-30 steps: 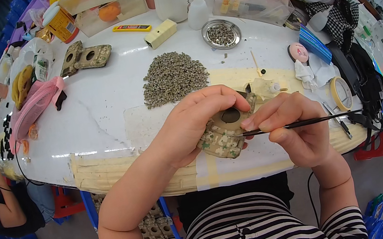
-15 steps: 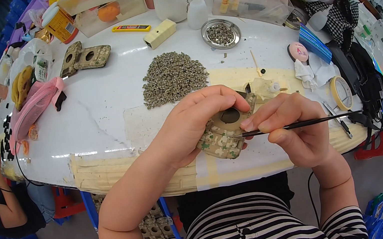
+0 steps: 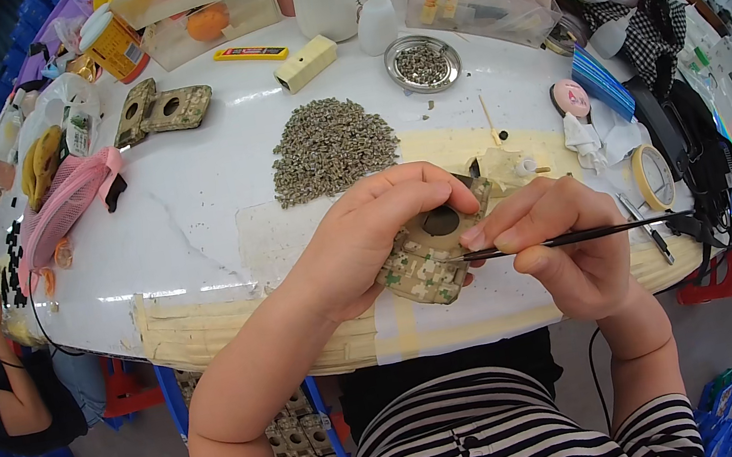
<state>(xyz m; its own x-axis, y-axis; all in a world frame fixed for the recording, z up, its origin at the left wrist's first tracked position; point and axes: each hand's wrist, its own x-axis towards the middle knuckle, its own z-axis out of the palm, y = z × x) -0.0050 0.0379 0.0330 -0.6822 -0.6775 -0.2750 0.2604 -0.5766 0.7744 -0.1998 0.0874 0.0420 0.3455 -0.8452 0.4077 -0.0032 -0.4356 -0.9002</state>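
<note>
My left hand (image 3: 368, 238) is wrapped round a camouflage-patterned plastic housing (image 3: 427, 272) with a round hole, tilted above the table's front edge. My right hand (image 3: 567, 243) pinches slender black tweezers (image 3: 618, 229) between thumb and fingers. Their tip lies against the housing's patterned face, just below the hole; whether anything tiny is between the points cannot be made out. The fingers of my right hand rest by the housing's right side. Beyond my left hand lies a heap of small camouflage-coloured parts (image 3: 331, 149). The left palm hides part of the housing.
A round metal dish (image 3: 423, 64) holds more small parts. Two similar housings (image 3: 177, 110) lie at the back left, near a pink mesh pouch (image 3: 72, 210). A tape roll (image 3: 652, 178) and a pen-like tool (image 3: 645, 230) lie right. Another person's arm (image 3: 5, 357) shows far left.
The tweezers' tip has shifted very slightly on the housing. Both hands and the housing stay practically in place.
</note>
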